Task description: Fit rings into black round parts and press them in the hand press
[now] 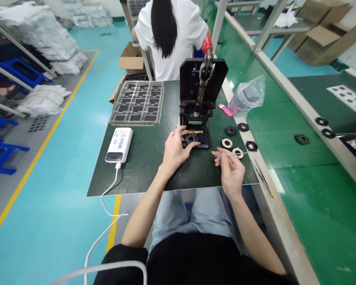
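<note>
My left hand (175,148) has its thumb and fingers closed round a black round part (191,138) at the base of a black hand press (202,87). A brass-coloured strip (195,131) lies just behind that part. In my right hand (231,168), a thin metal rod-like tool (233,154) is pinched and points left, apart from the press. Close to the right fingertips lie a cream-faced ring (237,152) and another cream-faced ring (227,143). Several black rings, among them a black ring (230,130), rest beside them.
Metal tweezers (262,178) lie on the pale rail at right. A clear compartment tray (138,103) and a white power bank (119,145) with a cable are at left. A plastic bag (247,97) and a pink object (225,110) sit beyond. A person (172,35) sits ahead.
</note>
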A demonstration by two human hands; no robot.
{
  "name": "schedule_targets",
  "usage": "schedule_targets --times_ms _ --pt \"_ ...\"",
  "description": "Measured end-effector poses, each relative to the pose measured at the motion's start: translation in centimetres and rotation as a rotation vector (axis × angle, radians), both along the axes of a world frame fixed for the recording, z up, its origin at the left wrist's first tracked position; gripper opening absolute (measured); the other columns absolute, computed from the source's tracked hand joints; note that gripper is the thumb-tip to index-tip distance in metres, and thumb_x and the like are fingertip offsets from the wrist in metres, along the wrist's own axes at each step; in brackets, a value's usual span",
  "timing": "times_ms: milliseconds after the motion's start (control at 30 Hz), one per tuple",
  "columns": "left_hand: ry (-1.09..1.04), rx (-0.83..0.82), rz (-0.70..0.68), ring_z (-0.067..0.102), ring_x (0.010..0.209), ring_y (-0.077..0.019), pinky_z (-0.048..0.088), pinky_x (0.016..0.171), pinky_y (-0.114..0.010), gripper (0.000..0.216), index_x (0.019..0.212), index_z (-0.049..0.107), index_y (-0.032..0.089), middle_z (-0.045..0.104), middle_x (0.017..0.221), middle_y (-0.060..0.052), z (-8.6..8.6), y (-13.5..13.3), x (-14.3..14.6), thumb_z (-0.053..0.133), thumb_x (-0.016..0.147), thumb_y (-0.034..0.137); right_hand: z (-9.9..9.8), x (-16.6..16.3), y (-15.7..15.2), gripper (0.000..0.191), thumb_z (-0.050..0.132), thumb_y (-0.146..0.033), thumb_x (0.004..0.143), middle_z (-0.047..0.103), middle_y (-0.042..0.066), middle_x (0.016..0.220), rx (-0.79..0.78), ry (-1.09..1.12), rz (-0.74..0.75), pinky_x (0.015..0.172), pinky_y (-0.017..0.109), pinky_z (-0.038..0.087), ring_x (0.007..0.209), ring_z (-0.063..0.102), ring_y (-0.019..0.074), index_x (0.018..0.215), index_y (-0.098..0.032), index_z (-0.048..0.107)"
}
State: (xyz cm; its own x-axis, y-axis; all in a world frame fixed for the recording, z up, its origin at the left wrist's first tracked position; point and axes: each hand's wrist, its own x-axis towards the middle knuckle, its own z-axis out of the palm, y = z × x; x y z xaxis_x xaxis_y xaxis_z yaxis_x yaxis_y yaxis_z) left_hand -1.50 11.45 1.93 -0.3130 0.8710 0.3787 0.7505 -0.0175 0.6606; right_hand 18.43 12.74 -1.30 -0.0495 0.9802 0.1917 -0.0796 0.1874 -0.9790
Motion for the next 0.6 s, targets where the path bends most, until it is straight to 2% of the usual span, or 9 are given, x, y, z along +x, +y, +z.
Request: schedule_targets --times_ms 100,167,267,367,433,500,600 --pt "0.010 -0.037 -0.021 0.069 0.099 -0.0261 0.056 0.092 -0.043 0.055 0.126 0.055 0.020 0.079 0.118 -0.009 -0.2 2.9 -0.4 0.088 0.083 0.032 0.4 0.1 0.3 0.026 0.066 -0.037 0.098 0.078 0.008 0.093 0.044 0.010 0.019 0.062 0.027 0.057 0.068 0.066 0.0123 0.111 -0.016 0.072" --pt "0.009 -0.034 -0.035 0.068 0.097 -0.0258 0.056 0.093 -0.044 0.052 0.124 0.055 0.020 0.079 0.118 -0.008 -0.6 3.5 -0.4 0.086 0.084 0.033 1.2 0.3 1.0 0.020 0.065 -0.034 0.097 0.077 0.007 0.090 0.074 0.017 0.021 0.063 0.027 0.058 0.069 0.067 0.0131 0.106 -0.017 0.073" --pt "0.015 -0.005 -0.037 0.067 0.097 -0.0255 0.056 0.093 -0.044 0.050 0.124 0.055 0.021 0.078 0.119 -0.008 -1.1 3.2 -0.4 0.084 0.086 0.037 4.1 0.5 3.2 0.016 0.064 -0.032 0.098 0.073 0.005 0.085 0.184 0.028 0.012 0.061 0.028 0.056 0.068 0.067 0.0134 0.102 -0.020 0.074" --pt "0.023 0.009 -0.050 0.066 0.100 -0.0256 0.056 0.092 -0.042 0.058 0.127 0.055 0.021 0.076 0.122 -0.010 -1.4 2.5 -0.7 0.086 0.083 0.041 9.2 -0.3 6.7 0.021 0.060 -0.036 0.103 0.067 0.003 0.075 0.352 -0.019 0.010 0.051 0.025 0.047 0.059 0.062 0.0113 0.102 -0.021 0.076" --pt "0.041 0.010 -0.060 0.064 0.105 -0.0272 0.057 0.089 -0.042 0.064 0.129 0.054 0.020 0.073 0.123 -0.012 -1.6 2.1 -1.1 0.088 0.080 0.043 13.4 -1.4 9.5 0.033 0.052 -0.038 0.108 0.063 0.002 0.065 0.438 -0.082 0.021 0.046 0.023 0.040 0.052 0.058 0.0085 0.100 -0.020 0.078" --pt "0.063 0.019 -0.047 0.062 0.111 -0.0293 0.057 0.088 -0.042 0.068 0.130 0.053 0.019 0.070 0.124 -0.013 -2.0 1.8 -1.3 0.089 0.079 0.045 17.6 -3.1 12.3 0.048 0.043 -0.039 0.111 0.058 -0.001 0.055 0.459 -0.195 0.053 0.047 0.022 0.036 0.048 0.056 0.0052 0.091 -0.017 0.081" --pt "0.083 0.066 0.042 0.059 0.113 -0.0313 0.054 0.092 -0.045 0.073 0.126 0.051 0.017 0.065 0.123 -0.015 -2.6 1.6 -1.5 0.090 0.076 0.053 22.6 -5.9 16.1 0.060 0.042 -0.052 0.105 0.063 -0.002 0.056 0.455 -0.440 0.109 0.054 0.023 0.037 0.063 0.068 0.0061 0.083 -0.009 0.078"
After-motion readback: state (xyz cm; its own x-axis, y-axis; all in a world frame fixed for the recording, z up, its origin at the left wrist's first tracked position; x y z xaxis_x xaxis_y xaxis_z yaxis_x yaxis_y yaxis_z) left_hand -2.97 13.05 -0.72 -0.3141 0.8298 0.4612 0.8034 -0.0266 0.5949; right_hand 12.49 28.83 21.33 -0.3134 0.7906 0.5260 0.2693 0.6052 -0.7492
